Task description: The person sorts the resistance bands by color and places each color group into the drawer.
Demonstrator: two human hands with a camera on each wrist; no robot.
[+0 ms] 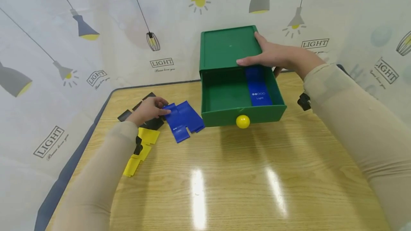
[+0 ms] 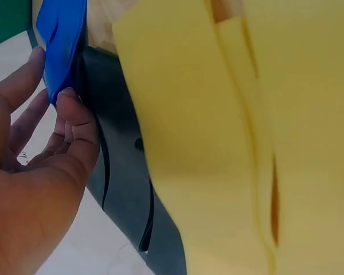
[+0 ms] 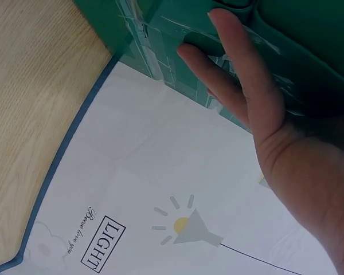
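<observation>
Blue flat strips (image 1: 184, 117) lie fanned left of the green drawer box (image 1: 231, 47); my left hand (image 1: 149, 109) pinches their left end. In the left wrist view, the thumb and fingers of the left hand (image 2: 46, 149) are at the tip of the blue piece (image 2: 66, 34). The drawer (image 1: 221, 90) is pulled out, with a blue strip (image 1: 259, 88) along its right side. My right hand (image 1: 276, 54) rests on the box's right side, thumb on the top. In the right wrist view, two fingers of the right hand (image 3: 275, 126) lie extended against the green side.
Black strips (image 1: 152, 124) lie under and beside the left hand. Yellow strips (image 1: 141, 152) lie nearer the front, partly behind the left wrist's camera. A yellow ball knob (image 1: 243, 121) is on the drawer front. A printed cloth (image 1: 173, 27) stands behind the wooden table (image 1: 231, 188).
</observation>
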